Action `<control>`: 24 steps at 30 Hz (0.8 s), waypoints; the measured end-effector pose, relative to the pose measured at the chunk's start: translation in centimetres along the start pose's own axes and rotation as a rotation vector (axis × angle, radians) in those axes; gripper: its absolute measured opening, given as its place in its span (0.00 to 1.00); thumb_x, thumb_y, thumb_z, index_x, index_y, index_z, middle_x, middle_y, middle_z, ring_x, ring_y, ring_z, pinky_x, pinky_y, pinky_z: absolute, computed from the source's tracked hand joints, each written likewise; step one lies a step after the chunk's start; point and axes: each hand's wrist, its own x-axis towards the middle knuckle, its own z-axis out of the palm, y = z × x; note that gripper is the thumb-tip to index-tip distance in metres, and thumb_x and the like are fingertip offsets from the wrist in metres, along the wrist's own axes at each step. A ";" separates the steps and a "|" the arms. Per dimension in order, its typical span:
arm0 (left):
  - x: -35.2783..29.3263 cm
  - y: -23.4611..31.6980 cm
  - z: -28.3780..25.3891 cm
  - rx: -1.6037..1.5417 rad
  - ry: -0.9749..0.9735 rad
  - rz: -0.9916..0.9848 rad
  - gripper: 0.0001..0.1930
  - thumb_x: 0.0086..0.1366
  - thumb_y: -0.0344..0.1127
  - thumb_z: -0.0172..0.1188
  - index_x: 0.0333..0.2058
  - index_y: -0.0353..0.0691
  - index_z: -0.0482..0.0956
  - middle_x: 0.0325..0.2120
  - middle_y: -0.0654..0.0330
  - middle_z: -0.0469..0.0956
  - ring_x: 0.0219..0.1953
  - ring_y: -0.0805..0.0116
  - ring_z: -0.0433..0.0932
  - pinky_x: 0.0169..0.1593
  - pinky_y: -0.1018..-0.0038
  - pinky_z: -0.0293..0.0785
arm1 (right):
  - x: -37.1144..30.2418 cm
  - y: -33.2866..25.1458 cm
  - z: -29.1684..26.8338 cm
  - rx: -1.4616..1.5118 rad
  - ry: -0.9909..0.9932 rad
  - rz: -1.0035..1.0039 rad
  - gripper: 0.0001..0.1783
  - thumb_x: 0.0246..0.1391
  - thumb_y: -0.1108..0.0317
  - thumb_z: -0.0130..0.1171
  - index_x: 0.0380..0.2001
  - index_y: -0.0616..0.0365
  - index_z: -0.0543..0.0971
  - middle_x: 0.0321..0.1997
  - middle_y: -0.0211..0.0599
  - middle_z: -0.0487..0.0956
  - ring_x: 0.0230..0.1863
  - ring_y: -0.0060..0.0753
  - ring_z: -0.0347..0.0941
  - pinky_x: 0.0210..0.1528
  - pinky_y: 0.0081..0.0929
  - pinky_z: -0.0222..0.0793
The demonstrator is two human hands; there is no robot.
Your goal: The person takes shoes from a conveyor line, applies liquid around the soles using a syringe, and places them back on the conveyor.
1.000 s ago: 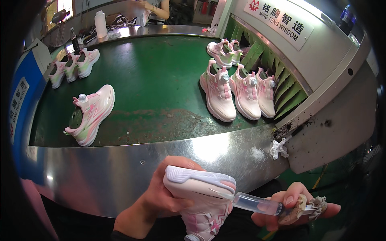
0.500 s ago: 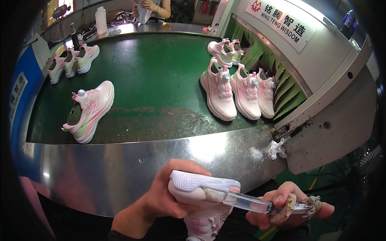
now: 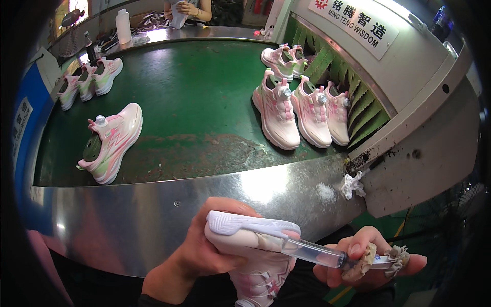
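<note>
My left hand [image 3: 197, 245] is wrapped round a pink and white sneaker [image 3: 255, 279], tilted so its white sole faces up and its lacing hangs below. A clear syringe [image 3: 314, 254] is gripped in my right hand [image 3: 365, 258], with dirty tape or residue round its rear end. The syringe's front end lies against the seam between sole and upper; its very tip is hard to make out. On the green belt to the left lies a matching sneaker [image 3: 115, 140] with a round dial on its tongue.
Several similar sneakers [image 3: 279, 115] stand on the belt [image 3: 184, 97] at right, beside a machine opening hung with green strips [image 3: 365, 107]. More sneakers [image 3: 89, 82] are at far left. A metal ledge [image 3: 153, 220] runs in front, with a crumpled white scrap [image 3: 353, 185] at its right. A person's hands [image 3: 186, 9] show at the back.
My left hand and the sneaker have shifted slightly left and up. The syringe has moved a little left with them, still against the seam. The belt's sneakers keep their places.
</note>
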 end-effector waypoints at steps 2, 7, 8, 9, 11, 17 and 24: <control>-0.1 -0.4 -0.2 0.005 0.008 -0.010 0.34 0.40 0.25 0.68 0.47 0.39 0.61 0.40 0.42 0.74 0.43 0.51 0.78 0.46 0.60 0.76 | -0.2 0.5 -0.5 0.007 0.004 -0.019 0.48 0.47 0.25 0.47 0.52 0.62 0.66 0.40 0.59 0.75 0.44 0.51 0.70 0.38 0.40 0.59; -0.4 -1.1 -0.5 -0.148 0.128 -0.058 0.35 0.39 0.32 0.66 0.49 0.37 0.60 0.39 0.43 0.74 0.42 0.52 0.77 0.44 0.62 0.76 | -0.4 0.7 -1.1 0.025 -0.006 0.014 0.49 0.46 0.24 0.47 0.52 0.61 0.66 0.39 0.58 0.75 0.42 0.47 0.71 0.35 0.37 0.59; -0.3 -1.4 -0.7 -0.149 0.121 -0.070 0.35 0.39 0.32 0.66 0.49 0.37 0.60 0.39 0.43 0.74 0.42 0.52 0.77 0.44 0.62 0.76 | -0.6 0.8 -1.3 -0.002 0.017 0.013 0.49 0.46 0.23 0.46 0.52 0.61 0.66 0.39 0.59 0.75 0.40 0.46 0.71 0.33 0.35 0.59; -0.3 -1.7 -1.0 -0.130 0.135 -0.053 0.36 0.39 0.33 0.66 0.49 0.37 0.60 0.39 0.43 0.74 0.41 0.54 0.77 0.44 0.63 0.76 | -0.7 1.1 -1.7 -0.009 0.033 0.013 0.49 0.46 0.23 0.46 0.52 0.61 0.66 0.39 0.59 0.75 0.40 0.45 0.70 0.33 0.35 0.59; -0.2 -1.7 -1.0 -0.126 0.183 -0.071 0.37 0.39 0.36 0.68 0.49 0.37 0.60 0.40 0.44 0.73 0.41 0.56 0.76 0.43 0.66 0.75 | -0.8 1.8 -2.4 -0.009 0.025 -0.010 0.50 0.45 0.23 0.46 0.53 0.60 0.66 0.39 0.59 0.75 0.38 0.43 0.70 0.32 0.34 0.58; -0.2 -0.5 0.0 -0.402 0.387 -0.214 0.38 0.40 0.36 0.67 0.51 0.36 0.61 0.44 0.45 0.73 0.44 0.53 0.76 0.47 0.62 0.75 | -1.0 3.5 -4.4 0.075 -0.025 -0.021 0.50 0.45 0.25 0.50 0.54 0.62 0.63 0.45 0.53 0.73 0.44 0.41 0.68 0.39 0.34 0.58; 1.2 -1.6 0.8 -0.493 0.288 -0.395 0.35 0.48 0.54 0.62 0.51 0.40 0.65 0.44 0.52 0.73 0.45 0.54 0.76 0.48 0.57 0.75 | -2.3 4.4 -6.2 0.070 0.014 0.001 0.52 0.45 0.26 0.52 0.55 0.66 0.62 0.46 0.52 0.71 0.45 0.42 0.69 0.45 0.36 0.60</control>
